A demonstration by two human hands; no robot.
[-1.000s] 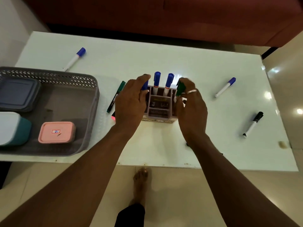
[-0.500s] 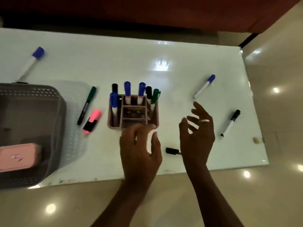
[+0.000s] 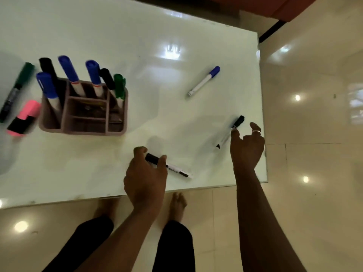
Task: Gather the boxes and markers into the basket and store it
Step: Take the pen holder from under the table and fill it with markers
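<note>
The left hand (image 3: 146,177) is curled over the black-capped white marker (image 3: 169,165) lying near the front edge of the glossy white surface (image 3: 137,36); its thumb and forefinger are closed around the cap end, and the barrel runs out to the right of the hand. The right hand (image 3: 247,148) is held half open, fingers spread, with a fingertip touching a second black-capped marker (image 3: 231,130); nothing is gripped by it. Beyond and between the hands a blue-capped white marker (image 3: 204,81) is seen. Left of the left hand stands a brown plastic compartment holder (image 3: 82,112) filled with upright markers; further left lie a pink highlighter (image 3: 24,117) and a green marker (image 3: 16,89).
</note>
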